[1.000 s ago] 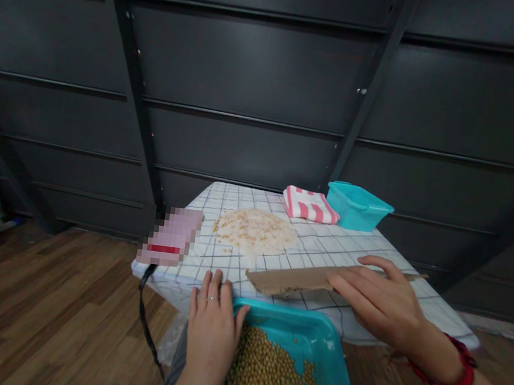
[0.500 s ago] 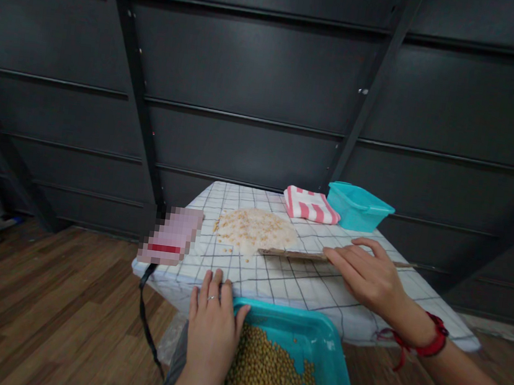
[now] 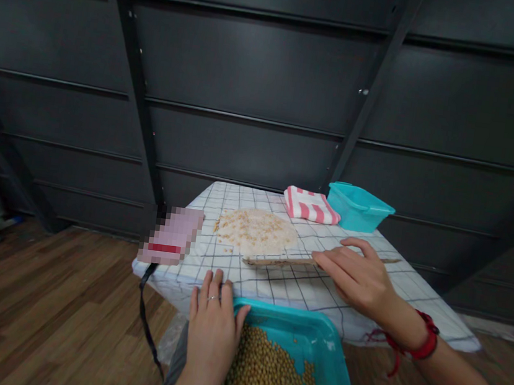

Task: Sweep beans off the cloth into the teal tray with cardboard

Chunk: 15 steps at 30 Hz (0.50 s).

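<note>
My right hand (image 3: 359, 275) pinches a thin brownish strip that looks like cardboard (image 3: 279, 261), held on edge low over the cloth. Just behind the strip's left end spreads a pile of white grains mixed with yellow beans (image 3: 257, 229); a few loose beans lie in front of it. My left hand (image 3: 214, 318) lies with fingers stretched over the table's front edge, its thumb against the left rim of a teal tray (image 3: 332, 326). Many greenish-yellow beans (image 3: 267, 375) fill the tray's near left part; its lower end is cut off by the frame.
A white checked cloth (image 3: 209, 202) covers the table. Toward the back right sit a folded pink-and-white striped towel (image 3: 311, 205) and a turquoise basket (image 3: 362, 211). A blurred-out pink device (image 3: 174, 232) with a black strap occupies the left edge. Dark panels (image 3: 253, 73) rise behind.
My right hand has moved slightly left and nearer to me with the strip, whose left end now takes in the loose bean's spot in front. My left hand and the tray stay put.
</note>
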Motion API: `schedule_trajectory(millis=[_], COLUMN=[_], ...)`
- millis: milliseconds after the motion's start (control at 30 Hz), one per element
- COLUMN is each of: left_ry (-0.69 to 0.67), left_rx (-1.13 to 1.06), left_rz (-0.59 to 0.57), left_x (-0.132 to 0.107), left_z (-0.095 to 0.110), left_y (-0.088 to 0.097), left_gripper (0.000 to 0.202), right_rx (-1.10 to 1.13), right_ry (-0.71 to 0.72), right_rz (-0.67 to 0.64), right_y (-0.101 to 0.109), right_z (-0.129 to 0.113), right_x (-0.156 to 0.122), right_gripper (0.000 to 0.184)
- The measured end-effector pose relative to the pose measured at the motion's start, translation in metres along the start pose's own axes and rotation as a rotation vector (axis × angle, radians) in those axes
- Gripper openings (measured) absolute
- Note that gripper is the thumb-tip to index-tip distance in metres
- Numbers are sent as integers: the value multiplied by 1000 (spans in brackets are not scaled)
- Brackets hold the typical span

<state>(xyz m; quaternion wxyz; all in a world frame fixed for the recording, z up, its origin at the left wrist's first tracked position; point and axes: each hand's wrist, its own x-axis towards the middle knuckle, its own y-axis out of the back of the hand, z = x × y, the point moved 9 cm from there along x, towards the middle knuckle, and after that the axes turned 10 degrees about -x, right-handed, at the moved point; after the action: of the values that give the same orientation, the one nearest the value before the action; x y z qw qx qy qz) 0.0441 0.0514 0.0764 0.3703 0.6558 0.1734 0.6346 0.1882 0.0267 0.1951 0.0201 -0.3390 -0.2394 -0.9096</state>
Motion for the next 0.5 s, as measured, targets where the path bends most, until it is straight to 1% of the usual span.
schedule_trajectory(millis=[100, 267, 400, 500], left_ry=[6, 26, 33, 36], left_rx=[-10, -17, -27, -42], left_rz=[-5, -13, -14, -25], left_x=[0, -1, -2, -2], left_z=[-1, -2, -2, -3], left_y=[-1, -3, -3, -4], left_gripper=[38, 38, 39, 39], right_rx=[17, -10, -23, -18], right_ry=[-8, -54, -35, -22], right_rz=[-4, 29, 3, -15], right_y=[2, 1, -3, -2], right_z=[2, 7, 4, 3], right_x=[-3, -4, -2, -2], right_gripper=[27, 32, 31, 29])
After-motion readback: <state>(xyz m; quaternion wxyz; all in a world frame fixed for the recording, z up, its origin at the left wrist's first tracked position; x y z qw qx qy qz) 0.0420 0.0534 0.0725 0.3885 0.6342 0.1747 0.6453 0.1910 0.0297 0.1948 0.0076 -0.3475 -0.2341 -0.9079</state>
